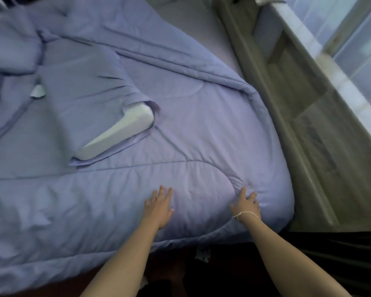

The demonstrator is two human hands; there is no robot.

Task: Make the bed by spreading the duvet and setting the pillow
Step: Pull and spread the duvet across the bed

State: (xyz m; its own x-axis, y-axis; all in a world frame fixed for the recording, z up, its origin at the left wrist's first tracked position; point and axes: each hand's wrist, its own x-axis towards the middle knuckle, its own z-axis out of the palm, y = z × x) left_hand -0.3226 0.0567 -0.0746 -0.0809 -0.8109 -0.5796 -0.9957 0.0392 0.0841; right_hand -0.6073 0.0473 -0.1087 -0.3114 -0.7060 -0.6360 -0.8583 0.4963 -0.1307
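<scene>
Folds are bunching at the far left of the bed, where the duvet is lying heaped and twisted instead of flat. Nearer the middle the pillow is sitting on top of the duvet, its white foam poking out of the open end of its lilac case. My left hand is pressing flat on the quilted cover near the foot edge, fingers spread and gripping nothing. My right hand is resting just beside the near right corner, fingers curled lightly into a small pucker of cloth; whether I am truly pinching it I cannot tell. Beyond that corner a strip of bare mattress is showing along the wall side.

I am judging the risks like this: if I am dragging this corner while the pillow is weighing on the duvet, the pillow may ride along or slip further out of its case. Pulling only here could also skew the cover and leave the left heap untouched.

Duvet-wise, the lilac quilting is looking soft, thick and creased, smoothest under my hands.
</scene>
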